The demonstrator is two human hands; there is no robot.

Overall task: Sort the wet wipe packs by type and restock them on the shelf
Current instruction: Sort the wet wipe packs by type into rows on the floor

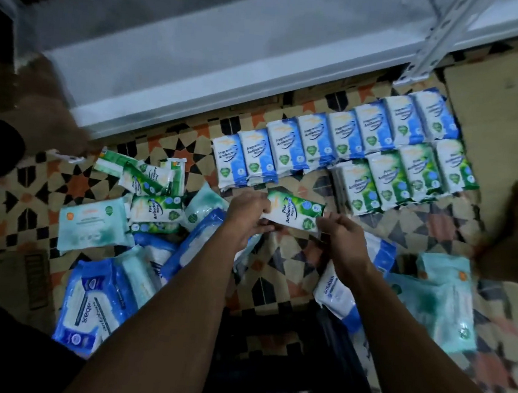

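Observation:
A green Pine Antibacterial wipes pack is held just above the patterned floor, between both hands. My left hand grips its left end and my right hand pinches its right end. Beyond it lies a row of blue Fragrance Antibacterial packs, with a shorter row of green Pine packs to the right in front of that. A loose heap of green packs, teal packs and large blue packs lies at the left.
The white metal shelf runs along the top, its slotted upright at the right. More teal packs and a white-blue pack lie at the right. Someone's bare foot stands at the far right, and another person's limb at the left.

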